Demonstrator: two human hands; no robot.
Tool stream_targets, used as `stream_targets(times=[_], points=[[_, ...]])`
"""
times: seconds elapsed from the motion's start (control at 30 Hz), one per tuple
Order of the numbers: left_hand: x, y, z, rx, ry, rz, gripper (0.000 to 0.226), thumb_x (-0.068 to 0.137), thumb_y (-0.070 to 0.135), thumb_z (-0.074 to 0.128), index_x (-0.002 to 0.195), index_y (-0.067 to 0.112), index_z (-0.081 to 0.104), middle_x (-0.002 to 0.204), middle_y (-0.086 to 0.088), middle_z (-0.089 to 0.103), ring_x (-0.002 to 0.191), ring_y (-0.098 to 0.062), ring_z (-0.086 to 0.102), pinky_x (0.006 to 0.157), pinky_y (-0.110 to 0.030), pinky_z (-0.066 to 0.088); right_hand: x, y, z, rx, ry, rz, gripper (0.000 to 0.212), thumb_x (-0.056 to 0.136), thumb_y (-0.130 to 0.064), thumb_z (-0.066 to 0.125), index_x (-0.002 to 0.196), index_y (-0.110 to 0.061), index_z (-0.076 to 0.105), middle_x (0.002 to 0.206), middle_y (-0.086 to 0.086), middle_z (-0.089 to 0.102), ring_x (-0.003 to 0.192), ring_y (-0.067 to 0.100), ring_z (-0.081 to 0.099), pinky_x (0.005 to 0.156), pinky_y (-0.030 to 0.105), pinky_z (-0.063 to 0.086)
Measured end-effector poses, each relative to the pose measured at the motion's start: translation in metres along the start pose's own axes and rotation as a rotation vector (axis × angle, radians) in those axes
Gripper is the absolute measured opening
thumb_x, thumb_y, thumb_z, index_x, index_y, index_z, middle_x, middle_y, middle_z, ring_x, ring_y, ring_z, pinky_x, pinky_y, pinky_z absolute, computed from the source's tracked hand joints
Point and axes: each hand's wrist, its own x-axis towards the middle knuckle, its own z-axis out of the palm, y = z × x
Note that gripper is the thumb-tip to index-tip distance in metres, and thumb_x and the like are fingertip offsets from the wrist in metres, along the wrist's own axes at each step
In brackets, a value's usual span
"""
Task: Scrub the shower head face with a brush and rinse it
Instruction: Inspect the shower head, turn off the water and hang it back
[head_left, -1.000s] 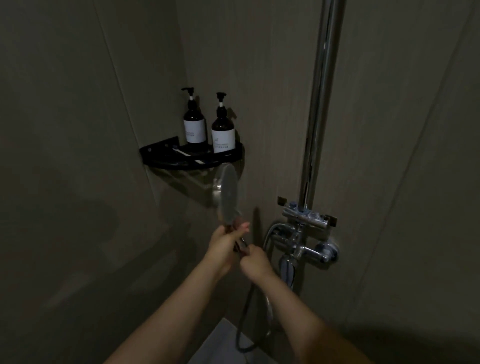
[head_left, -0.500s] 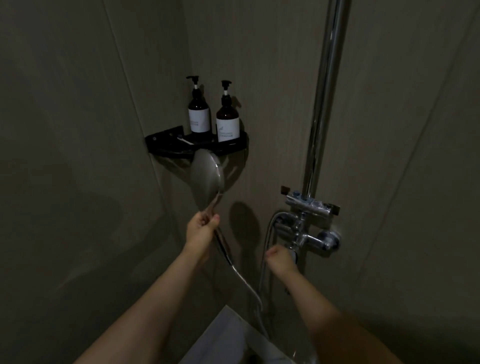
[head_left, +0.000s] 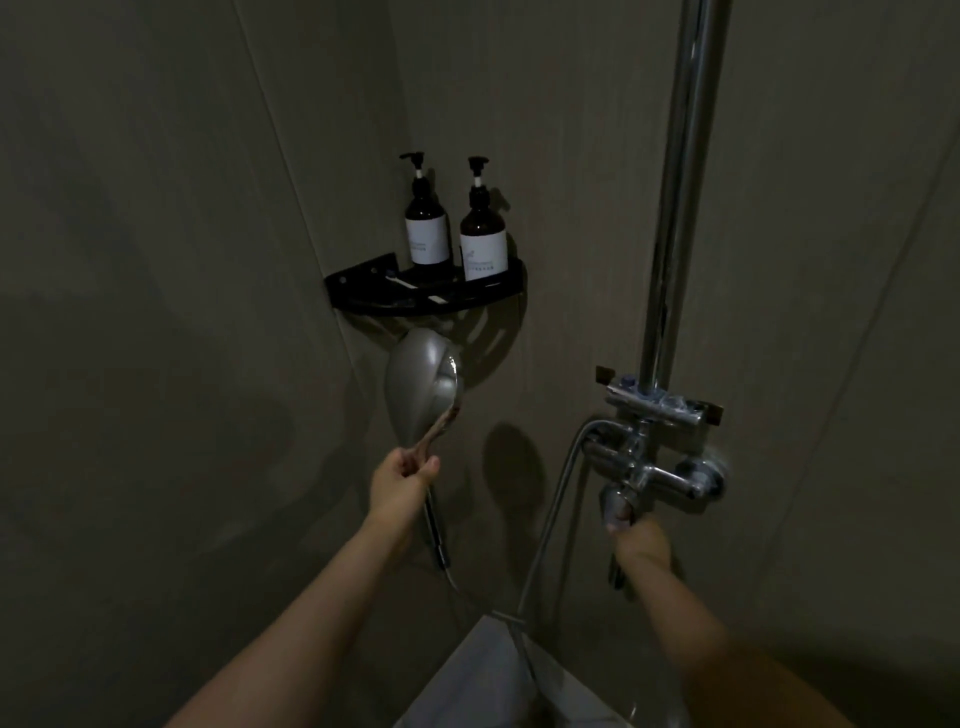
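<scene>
A silver hand shower head (head_left: 418, 387) is held upright below the corner shelf, its back toward me and its face turned away to the wall. My left hand (head_left: 402, 480) grips its handle, and the hose (head_left: 545, 525) runs down and back up to the chrome mixer valve (head_left: 660, 470). My right hand (head_left: 639, 538) reaches under the mixer and grips its lever handle (head_left: 615, 506). No brush is visible in either hand.
A black corner shelf (head_left: 374, 291) carries two dark pump bottles (head_left: 427, 228) (head_left: 483, 241) and a small white item. A chrome riser pipe (head_left: 675, 197) runs up the wall on the right. Grey tiled walls close in on both sides; a pale surface (head_left: 488, 680) lies below.
My right hand left the shower handle and moved right to the mixer's lever. My left hand carried the shower head left and turned its back toward me.
</scene>
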Motion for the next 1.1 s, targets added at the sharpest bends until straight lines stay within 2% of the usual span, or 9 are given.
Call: stream_targets(times=[0.17,0.37,0.6,0.8,1.0,1.1], points=[[0.003,-0.006,-0.017,0.055,0.063,-0.004,0.022,0.084,0.003,0.062,0.068,0.014,0.054,0.071,-0.007,0.056,0.080,-0.021,0.052,0.074,-0.031,0.041,0.010,0.004,0.004,-0.015,-0.049,-0.037,0.032,0.090,-0.010,0.056,0.113,0.012,0.059,0.121,0.031,0.058,0.116,0.041,0.054,0.095,0.040,0.042],[0.006,-0.009,-0.017,0.157,0.059,0.028,0.025,0.082,0.004,0.065,0.064,0.016,0.052,0.064,0.000,0.052,0.068,-0.015,0.047,0.060,-0.025,0.037,0.016,0.009,0.004,-0.026,-0.032,-0.077,0.030,0.089,-0.008,0.056,0.110,0.013,0.060,0.117,0.033,0.060,0.113,0.042,0.056,0.093,0.041,0.043],[0.004,-0.013,0.000,0.209,0.040,0.025,0.026,0.081,0.006,0.066,0.063,0.017,0.051,0.063,0.002,0.050,0.060,-0.007,0.043,0.056,-0.019,0.035,0.018,0.011,0.003,-0.002,-0.047,-0.064,0.033,0.089,-0.012,0.058,0.111,0.012,0.060,0.117,0.031,0.061,0.113,0.041,0.056,0.092,0.038,0.044],[0.002,-0.015,0.012,0.221,0.015,0.036,0.026,0.081,0.006,0.067,0.064,0.017,0.052,0.063,0.003,0.052,0.061,-0.007,0.044,0.059,-0.023,0.037,0.014,0.011,0.003,0.024,-0.035,-0.060,0.029,0.088,-0.012,0.059,0.107,0.009,0.064,0.113,0.029,0.063,0.109,0.040,0.059,0.090,0.038,0.045],[-0.003,-0.016,0.015,0.234,0.010,0.034,0.025,0.081,0.007,0.067,0.065,0.018,0.051,0.063,0.004,0.050,0.059,-0.005,0.043,0.047,-0.005,0.036,0.014,0.010,0.003,0.054,-0.037,-0.065,0.027,0.088,-0.010,0.058,0.107,0.008,0.064,0.114,0.028,0.063,0.110,0.038,0.059,0.091,0.037,0.045],[-0.004,-0.018,0.016,0.232,0.012,0.028,0.025,0.081,0.007,0.066,0.065,0.017,0.051,0.062,0.004,0.050,0.058,-0.005,0.042,0.043,-0.003,0.032,0.015,0.009,0.003,0.034,-0.044,-0.074,0.029,0.088,-0.012,0.058,0.108,0.009,0.063,0.116,0.028,0.062,0.112,0.038,0.057,0.092,0.037,0.044]])
